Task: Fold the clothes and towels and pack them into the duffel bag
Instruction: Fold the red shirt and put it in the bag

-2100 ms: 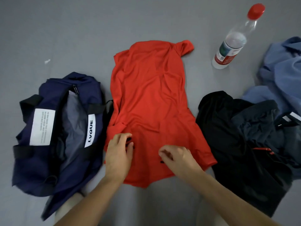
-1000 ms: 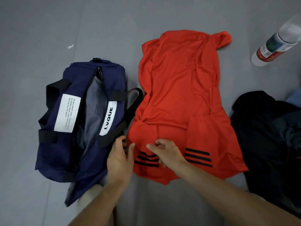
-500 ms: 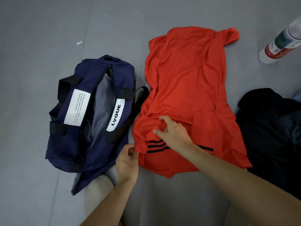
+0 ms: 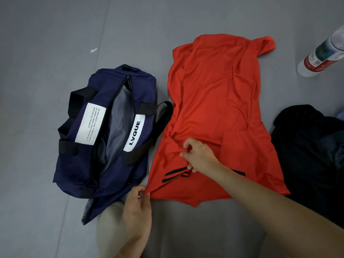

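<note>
A red shirt (image 4: 214,101) with black stripes on its sleeves lies spread on the grey floor, its near part folded over. My right hand (image 4: 200,156) pinches a fold of the shirt's cloth near the left sleeve. My left hand (image 4: 138,207) pinches the shirt's near left corner. The navy duffel bag (image 4: 104,131) lies to the left of the shirt with its zip open, showing a grey lining.
A pile of black clothes (image 4: 312,155) lies at the right edge. A clear water bottle (image 4: 323,54) with a red and white label lies at the far right. My knees are at the bottom of the view. A white scrap (image 4: 93,50) lies on the floor.
The near part of the shirt was folded over, showing the black sleeve stripes. My left hand drew back to the near left corner; my right hand moved up onto the fold.
</note>
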Action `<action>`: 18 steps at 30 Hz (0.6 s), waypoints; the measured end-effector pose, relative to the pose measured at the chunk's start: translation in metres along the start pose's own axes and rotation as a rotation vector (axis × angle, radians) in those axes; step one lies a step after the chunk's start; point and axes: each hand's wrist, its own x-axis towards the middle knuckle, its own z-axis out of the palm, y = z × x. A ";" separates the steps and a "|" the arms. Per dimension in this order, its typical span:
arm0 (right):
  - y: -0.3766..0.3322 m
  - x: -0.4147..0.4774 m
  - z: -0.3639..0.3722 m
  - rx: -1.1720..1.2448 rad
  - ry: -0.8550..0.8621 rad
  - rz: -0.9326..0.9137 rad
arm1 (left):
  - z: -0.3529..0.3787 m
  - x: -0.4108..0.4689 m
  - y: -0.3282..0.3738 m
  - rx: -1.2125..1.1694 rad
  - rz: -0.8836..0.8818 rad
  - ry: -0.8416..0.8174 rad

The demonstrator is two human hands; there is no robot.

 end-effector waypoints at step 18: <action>0.131 -0.060 -0.084 -0.831 0.547 -0.202 | 0.081 0.058 0.069 0.666 0.940 -0.331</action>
